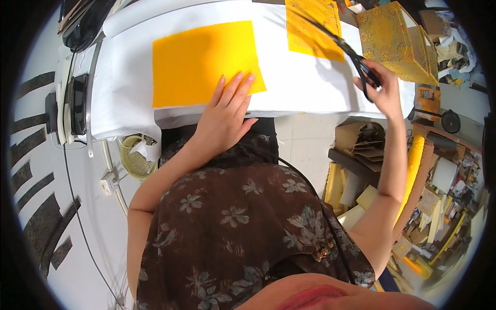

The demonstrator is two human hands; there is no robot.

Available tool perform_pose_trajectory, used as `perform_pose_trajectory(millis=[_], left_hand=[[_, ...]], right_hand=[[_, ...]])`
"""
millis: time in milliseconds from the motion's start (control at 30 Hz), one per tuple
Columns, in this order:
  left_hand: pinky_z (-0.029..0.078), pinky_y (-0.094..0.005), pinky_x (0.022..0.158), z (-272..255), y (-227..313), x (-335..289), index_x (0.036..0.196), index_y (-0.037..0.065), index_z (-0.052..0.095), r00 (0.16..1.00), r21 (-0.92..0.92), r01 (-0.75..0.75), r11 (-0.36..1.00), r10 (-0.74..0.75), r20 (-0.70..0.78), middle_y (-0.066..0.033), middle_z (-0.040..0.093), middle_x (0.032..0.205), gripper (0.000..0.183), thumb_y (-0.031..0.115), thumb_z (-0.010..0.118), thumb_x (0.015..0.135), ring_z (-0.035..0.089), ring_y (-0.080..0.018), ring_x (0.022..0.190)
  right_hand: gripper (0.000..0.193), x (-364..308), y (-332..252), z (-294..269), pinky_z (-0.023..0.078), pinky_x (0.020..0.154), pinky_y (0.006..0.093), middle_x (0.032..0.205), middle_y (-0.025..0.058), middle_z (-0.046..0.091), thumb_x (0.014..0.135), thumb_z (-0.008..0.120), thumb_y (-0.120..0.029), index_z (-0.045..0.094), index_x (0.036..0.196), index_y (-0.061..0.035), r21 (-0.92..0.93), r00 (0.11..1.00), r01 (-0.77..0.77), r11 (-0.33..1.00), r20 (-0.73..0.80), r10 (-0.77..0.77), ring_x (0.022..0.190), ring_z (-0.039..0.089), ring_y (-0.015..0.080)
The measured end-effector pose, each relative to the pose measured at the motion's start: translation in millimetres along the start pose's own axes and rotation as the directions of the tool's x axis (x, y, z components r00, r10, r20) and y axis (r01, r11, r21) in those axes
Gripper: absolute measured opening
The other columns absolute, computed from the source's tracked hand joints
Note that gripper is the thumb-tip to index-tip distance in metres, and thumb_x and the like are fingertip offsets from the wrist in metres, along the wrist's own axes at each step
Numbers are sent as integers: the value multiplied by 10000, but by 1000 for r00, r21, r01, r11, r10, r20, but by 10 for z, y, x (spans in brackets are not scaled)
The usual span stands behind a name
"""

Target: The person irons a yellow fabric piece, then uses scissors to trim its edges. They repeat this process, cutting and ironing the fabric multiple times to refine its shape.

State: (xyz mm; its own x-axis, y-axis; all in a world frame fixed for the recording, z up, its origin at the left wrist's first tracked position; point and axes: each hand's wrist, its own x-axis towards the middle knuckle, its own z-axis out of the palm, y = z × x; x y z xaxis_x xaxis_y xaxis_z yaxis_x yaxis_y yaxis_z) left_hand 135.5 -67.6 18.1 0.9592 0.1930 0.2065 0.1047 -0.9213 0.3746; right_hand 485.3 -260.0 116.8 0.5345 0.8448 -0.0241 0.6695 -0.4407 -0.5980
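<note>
A plain yellow rectangular sheet (199,64), apparently cloth, lies flat on the white-covered table (129,77). My left hand (225,116) rests on its near right corner, fingers stretched out flat with nothing held. Off to the right, my right hand (385,90) grips a pair of black scissors (356,61) by the handles. The long blades point away to the far left, over a patterned yellow piece (315,28) on the table. How far the scissors are above that piece, I cannot tell.
A patterned yellow box (387,36) stands at the table's far right. Cardboard boxes (359,144) and a yellow roll (413,170) crowd the right side below. A pale green basket (138,157) sits under the table's left front edge. A dark cable (75,206) runs along the left.
</note>
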Motion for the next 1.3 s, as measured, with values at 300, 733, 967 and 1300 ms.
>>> perform_pose_trajectory(millis=[300, 733, 967, 1300], left_hand=[[254, -559, 1231, 43, 16, -23, 1187, -121, 595, 995, -149, 26, 989, -40, -92, -221, 408, 1590, 501, 216, 760, 854, 340, -393, 1509], [250, -597, 1225, 139, -1, -74, 1176, -131, 635, 992, -153, 26, 988, -45, -121, -226, 464, 1551, 483, 186, 766, 837, 373, -412, 1488], [207, -590, 1243, 159, -16, -72, 1189, -122, 636, 995, -129, 31, 991, -42, -88, -216, 459, 1560, 468, 217, 727, 879, 350, -391, 1506], [181, -597, 1250, 191, -32, -94, 1217, -121, 632, 996, -136, 41, 990, -51, -67, -198, 439, 1582, 482, 246, 704, 912, 329, -374, 1522]], right_hand=[[513, 1347, 219, -131, 272, 460, 175, 718, -42, 621, 831, 870, -396, 754, 1124, 9, 149, 784, -270, 951, 608, 128, 540, 430, 8], [468, 1870, 328, 177, 216, 464, 182, 645, -71, 530, 874, 843, -380, 772, 1131, 5, 201, 700, -162, 966, 714, -31, 509, 355, -3], [487, 1939, 391, 206, 231, 466, 165, 674, -68, 572, 853, 860, -389, 776, 1149, -12, 205, 707, -99, 974, 703, -76, 523, 367, -10], [467, 2062, 365, 118, 422, 589, 130, 803, -45, 682, 806, 907, -333, 787, 1147, -38, 79, 696, -100, 992, 718, 13, 676, 541, 1]])
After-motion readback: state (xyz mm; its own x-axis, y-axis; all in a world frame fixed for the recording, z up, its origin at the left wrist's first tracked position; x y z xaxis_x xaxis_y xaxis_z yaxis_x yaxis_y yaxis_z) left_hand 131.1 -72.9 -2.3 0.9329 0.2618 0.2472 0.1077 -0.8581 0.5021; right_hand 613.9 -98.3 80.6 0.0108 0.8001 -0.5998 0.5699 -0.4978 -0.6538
